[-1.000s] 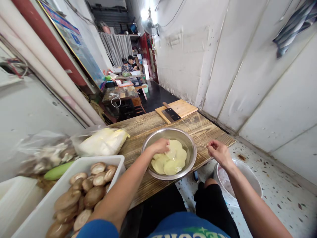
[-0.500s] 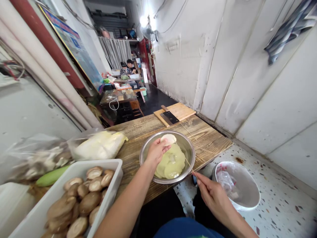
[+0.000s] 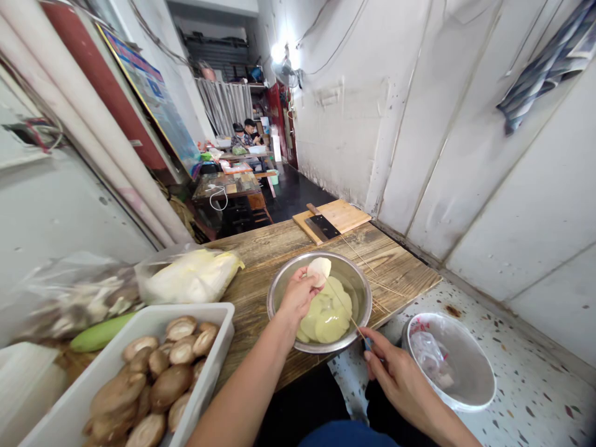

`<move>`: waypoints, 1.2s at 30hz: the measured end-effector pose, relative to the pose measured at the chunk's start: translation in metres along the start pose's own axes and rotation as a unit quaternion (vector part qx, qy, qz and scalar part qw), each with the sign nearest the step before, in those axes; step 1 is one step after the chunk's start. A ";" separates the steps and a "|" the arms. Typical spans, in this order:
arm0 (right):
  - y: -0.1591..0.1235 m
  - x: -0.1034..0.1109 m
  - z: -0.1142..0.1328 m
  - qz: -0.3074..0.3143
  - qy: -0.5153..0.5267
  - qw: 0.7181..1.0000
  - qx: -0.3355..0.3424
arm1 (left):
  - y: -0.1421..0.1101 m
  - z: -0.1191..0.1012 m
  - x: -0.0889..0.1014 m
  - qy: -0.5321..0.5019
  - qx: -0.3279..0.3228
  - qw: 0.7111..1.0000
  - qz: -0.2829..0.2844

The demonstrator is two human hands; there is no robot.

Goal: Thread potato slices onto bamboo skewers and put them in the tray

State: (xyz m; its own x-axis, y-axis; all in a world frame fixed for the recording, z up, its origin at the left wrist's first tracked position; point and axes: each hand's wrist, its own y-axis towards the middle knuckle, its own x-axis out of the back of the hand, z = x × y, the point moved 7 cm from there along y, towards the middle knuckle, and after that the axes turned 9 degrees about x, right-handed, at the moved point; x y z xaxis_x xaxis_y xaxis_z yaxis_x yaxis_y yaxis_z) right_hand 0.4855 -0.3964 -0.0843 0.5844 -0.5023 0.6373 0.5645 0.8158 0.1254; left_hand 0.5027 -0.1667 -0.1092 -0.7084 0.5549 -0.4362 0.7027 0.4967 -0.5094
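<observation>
Spanning the gap between the two hands, a thin skewer [image 3: 345, 308] ran obliquely over a metal bowl [image 3: 275, 320], its long axis rising from the right hand [image 3: 391, 365] leftward and away from the body. The blunt end was pinched between the right thumb and fingers, near the bowl's closer right-hand rim. The far end met the lower right edge of a pale slice [image 3: 319, 271]; whether the point had pierced it or merely touched it could not be told. The left hand [image 3: 298, 295] was the nearer to this slice, its fingers closed on the left and lower edge, and the round face was held above the water, so that the skewer approached from the side opposite the grip. Below, further slices [image 3: 331, 323] lay overlapping and submerged: thin, yellowish, smooth-faced discs with a wet gleam. The bowl was round, with a bright rolled rim, and stood on a table [image 3: 249, 251] of coarse, dark-streaked wood. Loose skewers [image 3: 359, 255], straight and straw-coloured, lay to its right. Beyond it, a cleaver [image 3: 326, 228] with a dark blade rested flat on a smooth wooden board [image 3: 351, 215]. At left, a white plastic tub [image 3: 227, 316] contained brown, domed mushrooms [image 3: 171, 386].
</observation>
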 end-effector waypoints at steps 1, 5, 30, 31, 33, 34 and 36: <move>0.000 0.000 0.000 -0.001 0.010 1.000 -0.002 | 0.000 0.001 0.000 0.005 0.002 1.000 0.003; -0.001 0.005 0.001 -0.032 0.052 0.998 0.006 | 0.001 0.003 0.004 -0.007 0.013 1.000 0.010; -0.004 -0.012 -0.003 0.012 0.184 0.981 -0.064 | 0.006 -0.008 -0.003 -0.069 -0.023 0.995 0.068; -0.004 -0.013 -0.003 0.013 0.187 0.980 -0.064 | 0.008 -0.006 -0.002 -0.074 -0.009 0.995 0.064; -0.004 -0.012 -0.004 0.004 0.189 0.980 -0.063 | 0.012 -0.001 0.004 -0.074 0.017 0.996 0.042; -0.004 -0.010 -0.005 -0.007 0.185 0.981 -0.063 | 0.014 0.001 0.007 -0.065 0.028 0.997 0.028; -0.003 -0.006 -0.007 -0.035 0.163 0.984 -0.059 | 0.017 0.004 0.013 -0.035 0.051 0.998 0.007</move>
State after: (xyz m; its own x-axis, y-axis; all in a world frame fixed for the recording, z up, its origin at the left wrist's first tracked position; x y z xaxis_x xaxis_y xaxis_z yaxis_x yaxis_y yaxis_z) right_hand 0.4846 -0.3984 -0.0940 0.6869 -0.6372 0.3493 0.6629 0.7464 0.0581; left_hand 0.5051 -0.1543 -0.1264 -0.7043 0.5114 -0.4923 0.7043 0.4165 -0.5749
